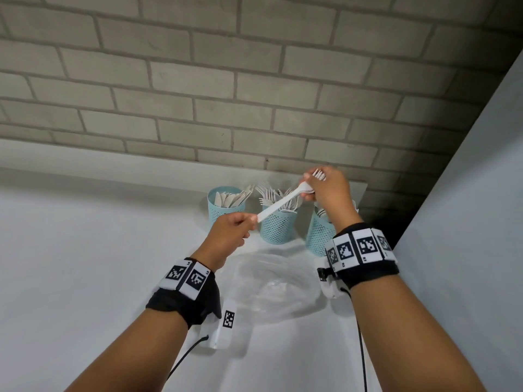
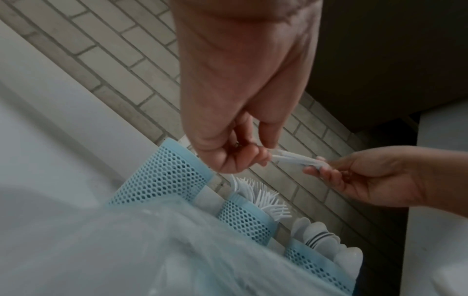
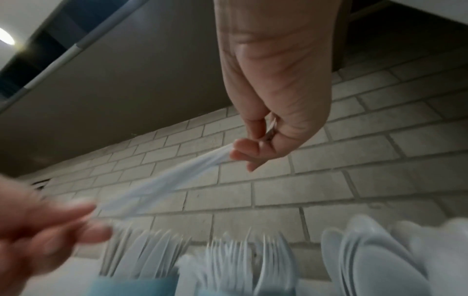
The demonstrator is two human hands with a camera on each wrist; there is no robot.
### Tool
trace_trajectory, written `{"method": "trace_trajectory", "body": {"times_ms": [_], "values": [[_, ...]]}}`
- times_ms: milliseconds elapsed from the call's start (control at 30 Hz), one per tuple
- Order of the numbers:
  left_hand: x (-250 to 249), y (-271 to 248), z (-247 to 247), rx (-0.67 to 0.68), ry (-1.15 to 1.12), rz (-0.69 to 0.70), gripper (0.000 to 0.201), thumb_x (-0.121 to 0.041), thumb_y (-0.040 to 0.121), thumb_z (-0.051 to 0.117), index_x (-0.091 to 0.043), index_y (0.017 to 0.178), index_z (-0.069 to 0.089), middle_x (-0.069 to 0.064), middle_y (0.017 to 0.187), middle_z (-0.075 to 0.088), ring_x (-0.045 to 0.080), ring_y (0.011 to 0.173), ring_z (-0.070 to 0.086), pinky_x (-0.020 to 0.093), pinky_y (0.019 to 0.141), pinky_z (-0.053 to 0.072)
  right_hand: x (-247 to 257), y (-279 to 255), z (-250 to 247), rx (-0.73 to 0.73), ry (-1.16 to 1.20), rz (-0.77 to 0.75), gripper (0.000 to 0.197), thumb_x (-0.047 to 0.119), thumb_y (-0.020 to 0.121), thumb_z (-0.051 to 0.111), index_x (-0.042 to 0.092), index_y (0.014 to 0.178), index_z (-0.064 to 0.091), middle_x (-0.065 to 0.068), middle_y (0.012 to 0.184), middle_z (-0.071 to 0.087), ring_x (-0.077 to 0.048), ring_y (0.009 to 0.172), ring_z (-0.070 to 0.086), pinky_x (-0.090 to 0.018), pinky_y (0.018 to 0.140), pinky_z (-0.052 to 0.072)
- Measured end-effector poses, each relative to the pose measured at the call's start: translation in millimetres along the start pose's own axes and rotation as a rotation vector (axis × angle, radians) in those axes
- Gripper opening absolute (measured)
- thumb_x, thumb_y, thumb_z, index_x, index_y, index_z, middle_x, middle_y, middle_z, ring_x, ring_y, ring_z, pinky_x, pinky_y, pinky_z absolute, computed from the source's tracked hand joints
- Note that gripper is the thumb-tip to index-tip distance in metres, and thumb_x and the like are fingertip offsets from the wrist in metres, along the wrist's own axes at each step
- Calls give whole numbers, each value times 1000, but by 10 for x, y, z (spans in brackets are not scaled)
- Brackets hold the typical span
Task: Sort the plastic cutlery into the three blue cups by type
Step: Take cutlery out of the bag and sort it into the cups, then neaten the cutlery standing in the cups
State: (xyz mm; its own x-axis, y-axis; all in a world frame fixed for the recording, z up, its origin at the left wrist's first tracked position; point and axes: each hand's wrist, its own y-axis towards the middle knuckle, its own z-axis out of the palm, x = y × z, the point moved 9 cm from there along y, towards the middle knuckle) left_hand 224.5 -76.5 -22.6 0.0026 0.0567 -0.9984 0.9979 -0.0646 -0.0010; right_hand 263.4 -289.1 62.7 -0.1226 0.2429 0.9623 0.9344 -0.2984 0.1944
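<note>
- fingertips (image 2: 263, 155) of the left hand (image 1: 230, 232) pinch the handle end of a white plastic piece (image 1: 278, 205), thumb on top, the other fingers curled under; nothing else is in that hand.
- fingers of the right hand (image 1: 329, 190) are curled round the other, wider end of the same piece, and fork tines (image 1: 319, 174) poke out above the knuckles, so it seems to hold more than one item; how many i cannot tell.
- piece hangs in the air between both hands, slanted, above the middle cup (image 1: 278, 226), touching neither cup nor table (image 1: 85, 250).
- handling, as a judgement: very light, thin, stiff along the handle but springy; smooth and a bit slippery, so stacked pieces may cling or slide; tines could snap if bent.
- best hold looks like the flat handle, pinched across its width, leaving the head free to drop in.
- cups: left cup (image 1: 226, 207) holds knives, middle cup holds forks, right cup (image 1: 319, 236) holds spoons and sits partly behind the right wrist.
- nearer, a clear plastic bag (image 1: 277, 290) lies crumpled on the table; a brick wall (image 1: 254, 80) stands behind.
</note>
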Motion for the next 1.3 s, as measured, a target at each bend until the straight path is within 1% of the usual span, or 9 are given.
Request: {"method": "trace_trajectory", "body": {"times_ms": [100,267,400,500,633,833,1033,1167,1300], "values": [[51,32,-134,-66,28,-26,17,-20,95,51,-15,96,66,-3,76,55,9,68,45,20,63,38,319,133,-258,-184,15,-184,7,7,93,55,13,89,57,-14,92,62,-18,62,62,-16,44,50],[156,41,-249,-107,32,-68,14,-18,93,53,-18,85,65,-3,76,54,9,69,46,21,63,38,602,287,-382,-369,-184,-458,12,10,93,49,10,91,61,1,83,61,-25,78,63,-46,66,58],[161,68,-308,-139,12,-66,12,-14,93,53,-14,88,63,-2,78,54,8,71,47,17,64,40,610,303,-94,-330,-401,-559,16,8,93,47,7,92,62,-7,82,66,-26,73,60,-41,65,53],[180,88,-356,-157,-2,-85,11,-14,92,55,-15,84,63,-2,80,56,8,73,49,17,66,41,402,406,193,-176,-549,-471,21,14,96,40,6,94,60,-14,86,66,-26,72,59,-27,63,42],[211,135,-466,-197,13,-104,12,-16,91,58,-8,98,61,3,91,58,11,78,50,18,64,40,-81,490,572,114,-904,-283,29,18,99,30,11,110,56,-17,110,63,-34,101,56,-38,85,45],[370,343,-620,-244,92,-179,69,-17,77,75,-9,134,37,12,129,42,23,114,47,30,86,40,-559,447,808,429,-1062,16,43,31,100,21,20,131,49,-9,142,44,-34,130,35,-45,109,26],[598,617,-647,-174,218,-195,129,-34,41,91,-14,144,16,10,146,29,26,134,33,45,109,35,258,65,746,28,-656,-437,28,10,92,45,11,109,67,-11,108,66,-29,107,53,-32,87,42],[626,808,-615,-139,184,-59,144,-46,19,86,-13,140,16,5,138,41,21,128,43,44,107,39,167,-277,1053,246,-544,-311,18,8,90,51,6,96,68,-6,84,65,-15,74,54,-15,58,35],[543,881,-527,-78,162,36,124,-11,45,93,-8,139,12,5,132,41,21,126,44,35,106,38,-84,-519,1253,445,-563,-108,27,14,88,59,-4,108,60,-13,95,64,-26,87,60,-26,73,48]]}}
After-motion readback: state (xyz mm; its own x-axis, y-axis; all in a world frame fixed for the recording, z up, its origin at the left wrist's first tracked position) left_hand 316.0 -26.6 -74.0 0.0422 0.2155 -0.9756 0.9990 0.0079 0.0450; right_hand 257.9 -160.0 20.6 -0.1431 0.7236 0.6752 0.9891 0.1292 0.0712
